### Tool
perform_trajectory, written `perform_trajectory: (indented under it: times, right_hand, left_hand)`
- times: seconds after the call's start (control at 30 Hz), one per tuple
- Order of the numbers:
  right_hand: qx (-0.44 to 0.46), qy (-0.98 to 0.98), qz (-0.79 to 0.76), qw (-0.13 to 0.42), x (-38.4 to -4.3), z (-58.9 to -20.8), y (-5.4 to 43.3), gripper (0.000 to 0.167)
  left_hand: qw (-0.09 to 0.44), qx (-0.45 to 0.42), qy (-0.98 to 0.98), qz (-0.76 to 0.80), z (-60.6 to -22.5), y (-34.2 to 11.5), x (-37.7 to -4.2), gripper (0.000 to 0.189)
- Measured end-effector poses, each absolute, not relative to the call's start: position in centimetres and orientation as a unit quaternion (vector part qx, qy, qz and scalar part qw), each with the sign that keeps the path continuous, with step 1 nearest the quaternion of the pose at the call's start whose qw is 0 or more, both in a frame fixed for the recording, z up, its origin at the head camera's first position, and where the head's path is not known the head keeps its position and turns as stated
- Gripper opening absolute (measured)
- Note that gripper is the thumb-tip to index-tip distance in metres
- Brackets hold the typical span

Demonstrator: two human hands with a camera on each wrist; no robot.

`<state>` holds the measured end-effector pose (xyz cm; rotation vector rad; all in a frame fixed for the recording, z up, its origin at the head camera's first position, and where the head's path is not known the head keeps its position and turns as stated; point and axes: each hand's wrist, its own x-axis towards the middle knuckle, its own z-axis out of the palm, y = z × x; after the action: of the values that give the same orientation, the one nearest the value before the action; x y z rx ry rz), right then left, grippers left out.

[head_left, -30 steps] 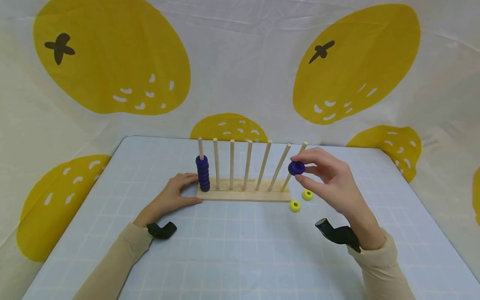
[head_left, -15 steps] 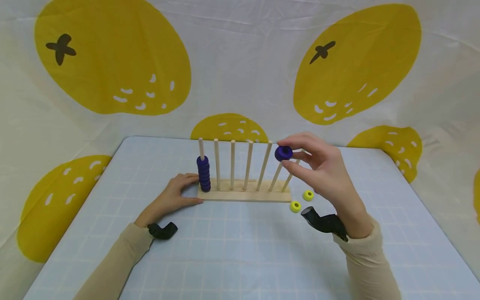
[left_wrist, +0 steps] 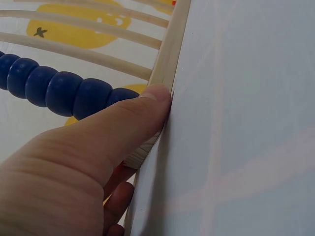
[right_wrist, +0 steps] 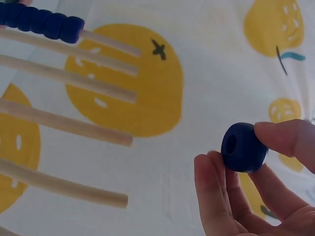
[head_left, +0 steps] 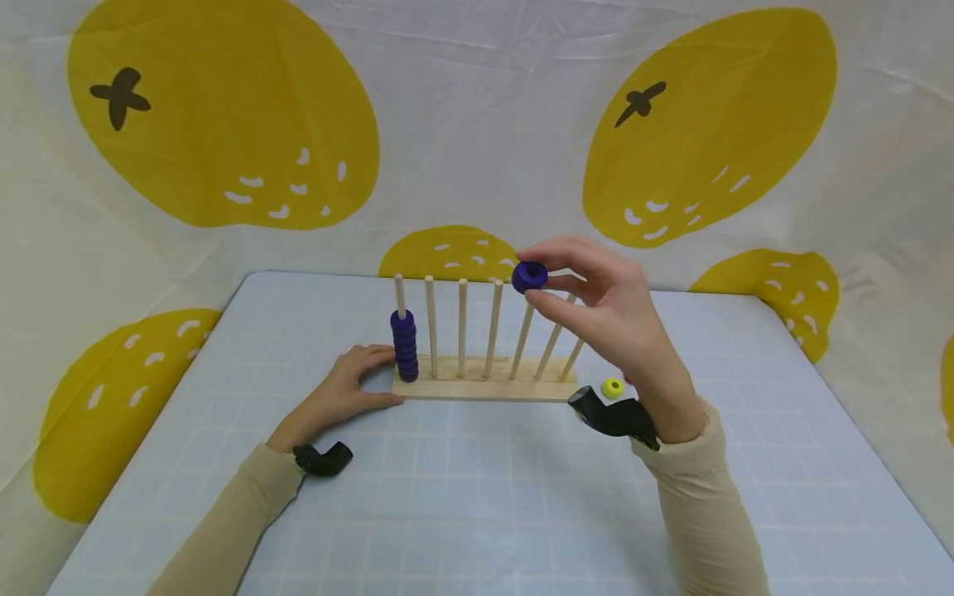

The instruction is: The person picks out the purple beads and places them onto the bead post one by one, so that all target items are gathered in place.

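A dark blue bead with a hole through it is pinched between the thumb and fingers of my right hand, raised near the top of a peg right of the rack's middle. The right wrist view shows the bead apart from the pegs. My left hand grips the left end of the wooden peg rack, its thumb along the front edge. Several blue beads are stacked on the leftmost peg, whose top stays bare. The other pegs in view carry no beads.
A yellow bead lies on the table off the rack's right end. A red bit shows beside it, mostly hidden by the right wrist. A fruit-printed cloth hangs behind the table.
My right hand has moved left and upward with the blue bead, from the rightmost peg toward the middle ones. One yellow bead is now mostly covered by the wrist camera. The left hand stays put.
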<state>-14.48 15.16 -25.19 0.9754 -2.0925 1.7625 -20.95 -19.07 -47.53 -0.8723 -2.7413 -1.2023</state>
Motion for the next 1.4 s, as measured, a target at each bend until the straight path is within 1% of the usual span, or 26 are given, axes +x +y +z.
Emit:
perform_trajectory:
  times: [0.3, 0.9, 1.4]
  right_hand:
    - [0.372, -0.685, 0.618, 0.099, -16.3, -24.6, 13.4, 0.032]
    - [0.473, -0.627, 0.611, 0.099, -19.9, -25.0, 9.9, 0.032]
    - [0.488, -0.654, 0.573, 0.081, -21.5, -25.6, 7.7, 0.031]
  left_hand:
    - [0.018, -0.284, -0.878, -0.385, -47.6, -19.1, -21.0, 0.069]
    - [0.017, -0.287, -0.875, -0.389, -47.5, -19.1, -20.9, 0.069]
    - [0.025, -0.292, -0.874, -0.388, -47.8, -19.2, -21.1, 0.068]
